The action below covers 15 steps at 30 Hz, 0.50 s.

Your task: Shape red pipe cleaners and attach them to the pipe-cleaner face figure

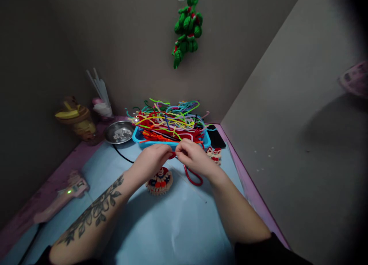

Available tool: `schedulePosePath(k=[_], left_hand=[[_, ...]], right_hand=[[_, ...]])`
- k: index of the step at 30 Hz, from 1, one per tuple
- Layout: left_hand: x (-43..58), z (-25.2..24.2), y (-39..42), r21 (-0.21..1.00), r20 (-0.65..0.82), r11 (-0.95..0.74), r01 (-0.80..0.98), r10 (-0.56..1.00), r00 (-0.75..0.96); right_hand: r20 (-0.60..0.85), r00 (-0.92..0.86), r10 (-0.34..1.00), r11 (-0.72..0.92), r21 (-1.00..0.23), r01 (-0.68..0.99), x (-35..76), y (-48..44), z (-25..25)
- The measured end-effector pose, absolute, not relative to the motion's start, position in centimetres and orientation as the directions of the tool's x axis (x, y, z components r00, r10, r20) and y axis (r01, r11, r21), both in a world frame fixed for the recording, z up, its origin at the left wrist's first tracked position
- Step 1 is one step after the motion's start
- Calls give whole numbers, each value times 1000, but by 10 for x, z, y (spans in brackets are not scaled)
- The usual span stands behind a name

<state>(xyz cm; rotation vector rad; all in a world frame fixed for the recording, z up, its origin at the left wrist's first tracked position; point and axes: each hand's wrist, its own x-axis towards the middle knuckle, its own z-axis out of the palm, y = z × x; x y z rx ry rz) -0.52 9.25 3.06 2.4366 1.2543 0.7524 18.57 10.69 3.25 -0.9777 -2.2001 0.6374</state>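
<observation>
My left hand [153, 159] and my right hand [194, 157] meet over the light blue mat [178, 223], both pinched on a red pipe cleaner [193, 177]. Its loose end loops down below my right wrist. Just under my left hand lies a small round craft piece [160, 182] in red, white and blue. Right behind my hands stands a blue tray [138, 136] heaped with pipe cleaners [169, 121] of many colours.
A metal dish [118, 132] with small bits sits left of the tray, a black phone [216, 138] right of it. A small red-and-white figure [214, 154] lies by my right hand. A pink glue gun [61, 198] rests at left. A green ornament [187, 25] hangs on the back wall.
</observation>
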Motion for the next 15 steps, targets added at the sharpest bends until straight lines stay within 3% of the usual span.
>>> schedulePosePath(k=[10, 15], left_hand=[[-4, 29, 91, 695, 196, -392, 602, 910, 366], [-5, 28, 92, 724, 247, -404, 558, 908, 337]], right_hand=[[374, -507, 776, 626, -546, 556, 178, 106, 28], [388, -428, 816, 565, -688, 455, 179, 108, 30]])
